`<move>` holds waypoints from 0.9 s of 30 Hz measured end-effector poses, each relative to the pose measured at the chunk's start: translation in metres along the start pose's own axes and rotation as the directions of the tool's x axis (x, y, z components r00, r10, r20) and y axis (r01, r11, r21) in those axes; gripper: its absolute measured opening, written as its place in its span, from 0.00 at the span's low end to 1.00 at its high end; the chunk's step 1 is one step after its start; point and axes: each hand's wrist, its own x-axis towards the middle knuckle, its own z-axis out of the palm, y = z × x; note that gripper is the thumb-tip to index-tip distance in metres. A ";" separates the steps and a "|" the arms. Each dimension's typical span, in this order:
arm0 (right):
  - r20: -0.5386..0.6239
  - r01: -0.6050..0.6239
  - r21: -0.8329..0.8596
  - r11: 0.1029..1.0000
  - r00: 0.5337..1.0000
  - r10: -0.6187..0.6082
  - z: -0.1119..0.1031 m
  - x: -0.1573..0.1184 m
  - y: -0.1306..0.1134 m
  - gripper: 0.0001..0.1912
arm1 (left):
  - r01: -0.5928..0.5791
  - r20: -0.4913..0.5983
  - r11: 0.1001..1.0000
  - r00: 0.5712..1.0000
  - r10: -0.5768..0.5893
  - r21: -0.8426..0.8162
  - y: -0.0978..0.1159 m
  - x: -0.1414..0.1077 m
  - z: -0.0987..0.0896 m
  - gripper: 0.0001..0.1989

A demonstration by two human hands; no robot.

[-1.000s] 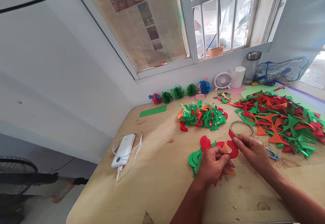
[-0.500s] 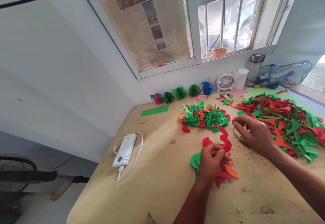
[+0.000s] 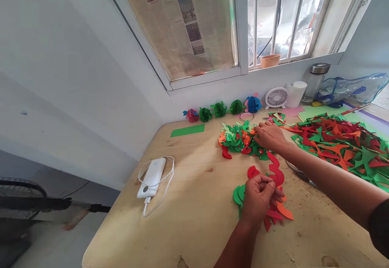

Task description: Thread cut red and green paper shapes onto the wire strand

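Left hand (image 3: 259, 197) pinches a red strip (image 3: 278, 175); dragging right hand (image 3: 270, 136), grip unclear, could scatter the pile (image 3: 237, 140) near the counter's back edge.

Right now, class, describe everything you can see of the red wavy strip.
The red wavy strip looks like plain cut paper, with curved, scalloped edges. The left hand pinches its lower end, hiding part of it. Its upper end points away from the person, toward the pile of cut pieces; whether they touch is unclear.
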 end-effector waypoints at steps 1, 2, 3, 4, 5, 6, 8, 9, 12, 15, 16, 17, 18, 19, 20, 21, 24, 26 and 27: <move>0.023 -0.008 -0.009 1.000 1.000 0.008 0.000 0.003 -0.001 0.15 | 0.003 0.003 1.000 1.000 -0.003 -0.004 0.000 0.000 0.000 0.18; 0.038 -0.016 -0.016 1.000 0.999 0.017 0.001 0.006 -0.003 0.15 | 0.004 0.004 1.000 1.000 -0.004 -0.007 0.000 0.000 0.000 0.18; 0.045 -0.026 -0.020 0.999 0.999 0.027 0.003 0.008 -0.004 0.15 | 0.003 0.005 1.000 1.000 -0.003 -0.010 0.000 0.000 0.000 0.18; 0.047 -0.033 -0.023 0.999 0.998 0.034 0.004 0.010 -0.005 0.14 | 0.000 0.004 1.000 1.000 0.000 -0.013 0.000 -0.001 0.000 0.18; 0.045 -0.038 -0.024 0.999 0.998 0.039 0.006 0.012 -0.005 0.15 | -0.003 0.002 1.000 1.000 0.003 -0.016 0.000 0.000 -0.001 0.18; 0.043 -0.043 -0.025 0.999 0.998 0.044 0.007 0.013 -0.005 0.15 | -0.006 0.000 1.000 1.000 0.006 -0.018 -0.001 0.000 -0.001 0.18; 0.038 -0.061 -0.026 0.998 0.997 0.062 0.009 0.013 -0.004 0.16 | -0.004 -0.005 1.000 1.000 0.004 -0.021 -0.001 0.000 -0.002 0.18; 0.033 -0.075 -0.026 0.997 0.997 0.075 0.010 0.013 -0.003 0.15 | 0.000 -0.007 1.000 1.000 0.000 -0.022 -0.002 0.001 -0.002 0.18; 0.008 -0.127 -0.031 0.991 0.992 0.128 0.008 0.008 0.003 0.15 | 0.001 -0.008 1.000 1.000 -0.002 -0.026 -0.003 0.002 -0.003 0.19; -0.055 -0.252 0.092 0.963 0.965 0.258 0.009 0.001 0.013 0.18 | -0.009 0.006 1.000 1.000 0.009 -0.025 -0.003 0.003 -0.003 0.20; -0.070 -0.326 0.211 0.922 0.935 0.347 0.010 -0.002 0.016 0.18 | -0.012 0.011 1.000 1.000 0.012 -0.023 -0.003 0.003 -0.003 0.19; -0.066 -0.390 0.359 0.848 0.896 0.440 0.013 -0.004 0.018 0.19 | -0.014 0.017 1.000 1.000 0.014 -0.021 -0.003 0.002 -0.003 0.19; -0.043 -0.422 0.517 0.745 0.856 0.515 0.016 -0.007 0.020 0.20 | -0.016 0.021 1.000 1.000 0.016 -0.021 -0.002 0.002 -0.003 0.19; -0.004 -0.415 0.666 0.620 0.829 0.560 0.020 -0.009 0.021 0.21 | -0.018 0.022 1.000 1.000 0.019 -0.022 -0.002 0.002 -0.003 0.18; 0.046 -0.399 0.779 0.484 0.806 0.590 0.024 -0.012 0.021 0.21 | -0.020 0.018 1.000 1.000 0.020 -0.024 -0.001 0.001 -0.003 0.18; 0.099 -0.378 0.852 0.363 0.797 0.596 0.027 -0.014 0.020 0.20 | -0.021 0.011 0.999 1.000 0.021 -0.025 -0.001 0.001 -0.003 0.18; 0.258 -0.356 0.933 0.055 0.767 0.587 0.033 -0.019 0.013 0.15 | -0.020 -0.013 1.000 1.000 0.020 -0.019 0.001 0.001 -0.004 0.18; 0.333 -0.364 0.929 -0.063 0.750 0.571 0.031 -0.020 0.007 0.13 | -0.024 -0.018 1.000 1.000 0.024 -0.015 0.001 0.001 -0.004 0.18; 0.358 -0.371 0.924 -0.095 0.747 0.560 0.029 -0.021 0.004 0.12 | -0.028 -0.019 1.000 0.999 0.028 -0.014 0.002 0.001 -0.004 0.17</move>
